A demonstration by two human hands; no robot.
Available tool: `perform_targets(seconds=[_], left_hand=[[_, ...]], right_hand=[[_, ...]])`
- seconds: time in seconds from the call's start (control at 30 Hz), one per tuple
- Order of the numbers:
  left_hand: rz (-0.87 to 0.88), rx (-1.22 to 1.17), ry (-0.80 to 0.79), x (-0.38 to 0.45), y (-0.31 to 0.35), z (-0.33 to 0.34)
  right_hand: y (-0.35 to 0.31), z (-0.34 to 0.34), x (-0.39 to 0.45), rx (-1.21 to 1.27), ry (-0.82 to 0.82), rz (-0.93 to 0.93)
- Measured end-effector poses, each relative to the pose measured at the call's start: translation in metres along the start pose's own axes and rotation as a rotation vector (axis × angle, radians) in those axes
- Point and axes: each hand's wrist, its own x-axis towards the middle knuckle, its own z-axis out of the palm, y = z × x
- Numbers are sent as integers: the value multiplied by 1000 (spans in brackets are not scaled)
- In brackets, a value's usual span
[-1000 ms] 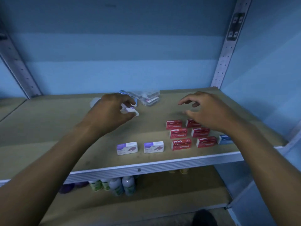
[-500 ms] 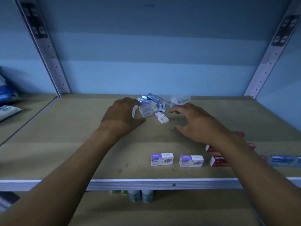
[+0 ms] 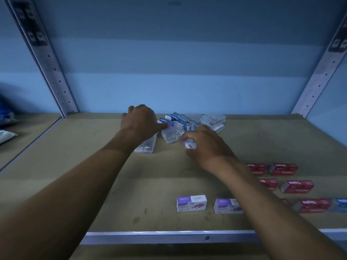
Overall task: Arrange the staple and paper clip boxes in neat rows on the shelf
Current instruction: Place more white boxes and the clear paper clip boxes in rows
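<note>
Since the earlier frame the right hand (image 3: 204, 145) had closed in on the small purple-and-white staple box (image 3: 190, 144), fingers pinching it just off the unsorted pile (image 3: 189, 124). The left hand (image 3: 139, 121) had slid far-left, fingers loose beside the blue staple boxes (image 3: 170, 120), gripping nothing visible. A hasty lift could have nudged the clear paper clip box (image 3: 171, 135) alongside. The right forearm hid part of the near purple box (image 3: 225, 205) and red staple boxes (image 3: 293, 177); the wooden shelf (image 3: 75, 166) was dim.

Both forearms are bare right up to the near edge of the view, with no sleeve showing. The left hand (image 3: 139, 121) and the right hand (image 3: 205, 145) are ungloved, and their wrists and fingers carry nothing.
</note>
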Motion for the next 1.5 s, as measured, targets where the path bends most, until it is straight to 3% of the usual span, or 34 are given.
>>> perform_targets(seconds=[0.37,0.63,0.77,1.1,1.5], left_hand=[[41,-54,83,6,-1,13],[112,-425,194,-23,6,-13],[173,-543,163,-55,20,-33],[166,-803,85,-125,31,-33],[357,-386,-56,-132,19,-28]], right_hand=[[2,6,6,5,26,1],[1,-12,-7,167,47,11],[5,-26,-20,319,-23,120],[18,-51,-55,340,-46,179],[32,-53,-76,233,-69,161]])
